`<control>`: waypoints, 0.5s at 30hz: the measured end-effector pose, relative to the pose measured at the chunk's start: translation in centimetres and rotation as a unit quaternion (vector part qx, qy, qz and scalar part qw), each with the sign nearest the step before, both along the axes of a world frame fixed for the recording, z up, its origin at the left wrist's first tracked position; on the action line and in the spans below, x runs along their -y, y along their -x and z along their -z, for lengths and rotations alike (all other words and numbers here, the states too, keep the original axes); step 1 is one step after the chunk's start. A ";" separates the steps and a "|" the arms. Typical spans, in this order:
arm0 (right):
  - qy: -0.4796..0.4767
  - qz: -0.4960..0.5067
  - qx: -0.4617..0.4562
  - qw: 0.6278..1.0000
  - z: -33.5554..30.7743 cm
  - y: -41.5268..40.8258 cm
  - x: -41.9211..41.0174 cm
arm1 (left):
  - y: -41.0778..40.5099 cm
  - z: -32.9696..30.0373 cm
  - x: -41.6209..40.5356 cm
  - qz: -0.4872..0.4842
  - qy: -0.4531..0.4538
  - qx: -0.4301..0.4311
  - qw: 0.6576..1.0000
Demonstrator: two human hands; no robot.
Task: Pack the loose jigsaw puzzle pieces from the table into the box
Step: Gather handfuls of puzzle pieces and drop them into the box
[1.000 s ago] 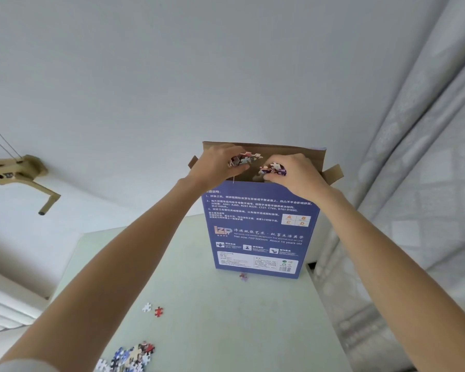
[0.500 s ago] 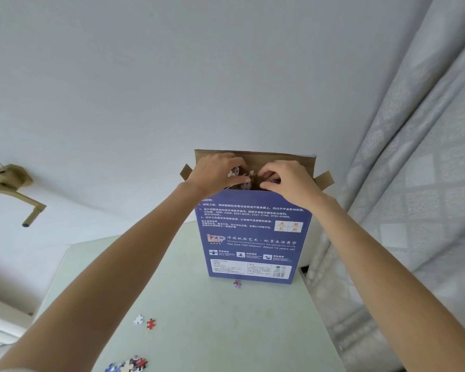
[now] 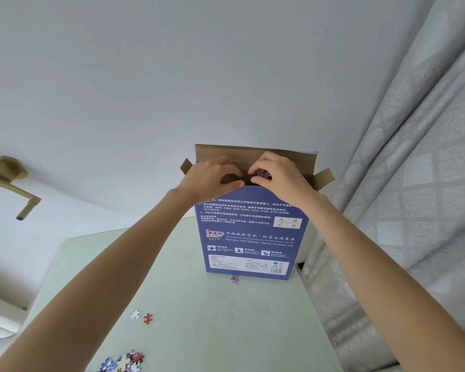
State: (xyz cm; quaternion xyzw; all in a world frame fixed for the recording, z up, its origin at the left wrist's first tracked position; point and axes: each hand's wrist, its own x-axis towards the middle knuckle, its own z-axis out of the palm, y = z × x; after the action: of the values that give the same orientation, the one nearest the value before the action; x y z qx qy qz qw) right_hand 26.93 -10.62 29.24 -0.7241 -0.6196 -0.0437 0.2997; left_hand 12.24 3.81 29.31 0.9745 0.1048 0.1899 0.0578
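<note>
A tall blue puzzle box stands upright at the far end of the pale green table, its brown top flaps open. Both my hands are at its opening. My left hand hovers over the mouth with fingers and thumb loosely curved, a gap between them and no pieces showing. My right hand pinches a small clump of puzzle pieces just above the opening. Loose pieces lie on the table: a pile at the near edge, a white piece, a red piece, and one piece at the box's foot.
A grey patterned curtain hangs close to the right of the box and table edge. A wooden fixture sticks out from the white wall at left. The box's side flaps splay outward.
The pieces seen in my left hand are gone from it. My right hand has dropped closer to the opening, still with pieces. The view has tilted slightly.
</note>
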 end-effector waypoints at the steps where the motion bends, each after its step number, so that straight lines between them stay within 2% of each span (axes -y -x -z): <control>1: -0.002 -0.005 -0.003 1.000 -0.1 0.0 -0.1 | 0.1 0.0 0.0 0.003 0.000 0.002 1.000; 7: 0.015 0.011 0.058 0.998 -0.6 0.1 -0.5 | 0.9 0.0 -0.2 0.024 -0.013 0.022 0.999; 9: 0.010 0.026 0.111 0.993 -0.6 0.1 -0.5 | 1.2 -0.2 0.0 0.024 -0.030 0.043 0.998; 13: -0.065 0.026 0.259 0.963 -0.2 1.0 0.0 | 1.8 0.0 0.3 0.034 -0.139 0.138 0.980; 15: -0.099 0.021 0.290 0.952 0.2 1.7 0.3 | 2.1 0.2 0.4 0.025 -0.146 0.176 0.973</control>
State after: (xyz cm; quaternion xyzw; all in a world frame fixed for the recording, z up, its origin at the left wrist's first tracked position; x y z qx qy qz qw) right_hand 25.26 -10.95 29.01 -0.6596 -0.6573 -0.3192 0.1761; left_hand 10.18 3.37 29.07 0.9260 0.0397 0.3701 -0.0629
